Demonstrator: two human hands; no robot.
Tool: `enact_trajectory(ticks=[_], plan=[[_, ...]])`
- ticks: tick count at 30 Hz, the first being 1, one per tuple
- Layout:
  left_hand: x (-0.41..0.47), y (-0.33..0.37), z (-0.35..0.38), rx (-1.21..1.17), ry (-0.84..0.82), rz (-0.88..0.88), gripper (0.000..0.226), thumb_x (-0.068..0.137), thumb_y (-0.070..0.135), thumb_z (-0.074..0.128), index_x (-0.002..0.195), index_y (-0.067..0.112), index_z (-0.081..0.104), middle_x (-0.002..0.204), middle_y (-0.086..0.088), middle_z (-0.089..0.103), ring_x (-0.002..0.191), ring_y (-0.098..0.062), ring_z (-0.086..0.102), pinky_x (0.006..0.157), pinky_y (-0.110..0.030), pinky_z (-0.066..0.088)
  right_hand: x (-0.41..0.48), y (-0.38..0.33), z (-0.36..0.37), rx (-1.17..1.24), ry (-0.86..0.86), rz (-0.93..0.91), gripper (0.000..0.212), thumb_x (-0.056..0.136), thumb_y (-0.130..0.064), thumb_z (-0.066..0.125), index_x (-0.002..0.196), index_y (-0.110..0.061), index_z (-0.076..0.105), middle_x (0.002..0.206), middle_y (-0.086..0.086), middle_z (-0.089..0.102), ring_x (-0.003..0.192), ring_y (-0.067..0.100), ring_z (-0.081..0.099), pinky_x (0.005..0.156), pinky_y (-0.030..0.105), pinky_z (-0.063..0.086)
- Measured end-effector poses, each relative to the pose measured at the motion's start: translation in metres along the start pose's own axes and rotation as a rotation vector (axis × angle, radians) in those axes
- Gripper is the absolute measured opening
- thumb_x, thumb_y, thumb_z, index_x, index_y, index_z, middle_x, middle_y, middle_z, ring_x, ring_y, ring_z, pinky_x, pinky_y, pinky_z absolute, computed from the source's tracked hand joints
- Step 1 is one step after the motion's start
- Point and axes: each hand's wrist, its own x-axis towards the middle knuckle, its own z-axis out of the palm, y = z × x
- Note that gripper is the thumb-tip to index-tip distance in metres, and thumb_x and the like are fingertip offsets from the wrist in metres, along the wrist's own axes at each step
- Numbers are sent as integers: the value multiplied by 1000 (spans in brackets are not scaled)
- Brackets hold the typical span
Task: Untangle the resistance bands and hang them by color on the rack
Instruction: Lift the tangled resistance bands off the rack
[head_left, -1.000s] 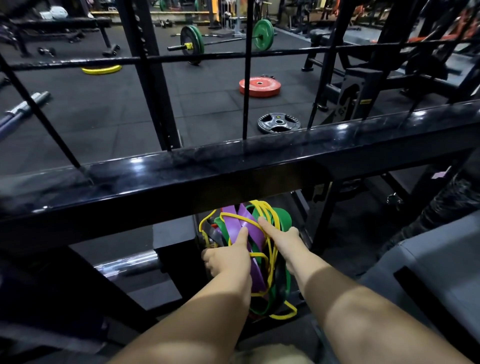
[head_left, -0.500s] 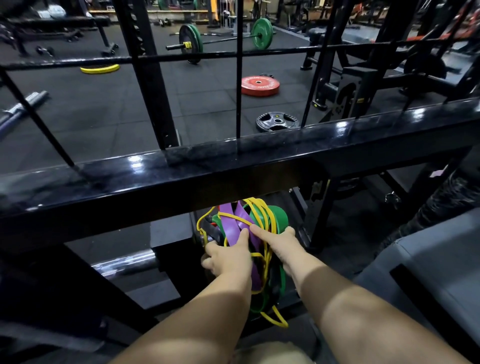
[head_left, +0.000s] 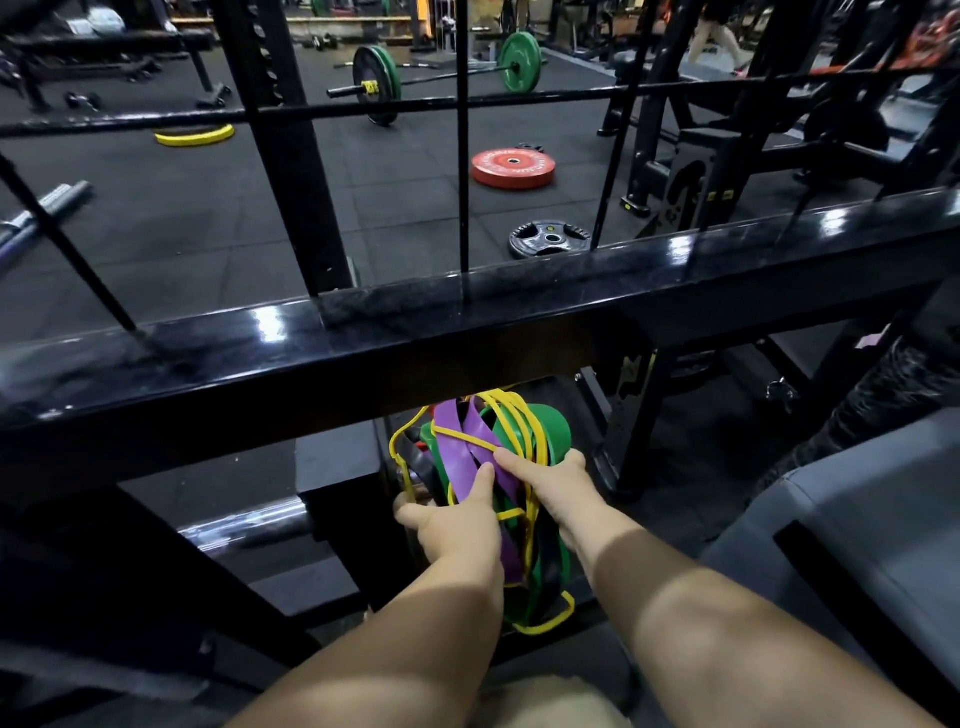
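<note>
Left hand (head_left: 457, 525): gripping the tangled bands (head_left: 498, 452), thumb on purple
Right hand (head_left: 550, 480): clutching the green side
Bundle: under the black beam (head_left: 467, 332)

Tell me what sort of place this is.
A gym's free-weight area: a barbell with green plates and a red bumper plate lie on the black rubber-tiled floor, beyond a black steel rack beam.

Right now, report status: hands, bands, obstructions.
Left hand and right hand both gripping the tangled bands. Purple, green, yellow knotted together; none hung. Black crossbeam directly above, hiding the bundle's top.
</note>
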Motion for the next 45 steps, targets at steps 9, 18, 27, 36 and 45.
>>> enact_trajectory(ticks=[9,18,27,36,45], plan=[[2,19,2,-7,-2,1,98,68,49,81,137,9,23,117,-12,46,100,-27,44,94,-38,41,2,-3,7,112,-14,-24,135,20,-68,89,133,-18,38,118,6,62,105,28,63,89,48,55],[46,17,16,46,-68,-63,135,15,79,73,130,10,52,120,-13,62,105,-39,61,92,-52,50,6,-6,11,129,-39,-80,97,34,-56,90,114,-20,49,107,5,67,96,25,68,84,46,58],[22,37,40,198,-218,84,125,47,68,75,149,17,25,146,-12,41,127,-39,46,102,-54,42,15,-12,-14,194,10,-73,88,41,-44,92,113,-17,49,104,7,67,94,26,67,84,47,58],[3,34,81,266,-360,195,108,68,58,76,152,21,17,150,-10,36,132,-38,41,106,-53,38,21,-20,-64,332,49,-130,83,46,-36,94,114,-17,50,106,10,69,95,28,70,81,50,58],[-29,9,131,252,-611,124,132,35,79,76,146,33,21,142,-7,46,121,-32,54,96,-52,48,16,-13,-129,401,178,-170,73,53,-26,94,110,-14,51,103,11,70,92,28,71,80,49,59]])
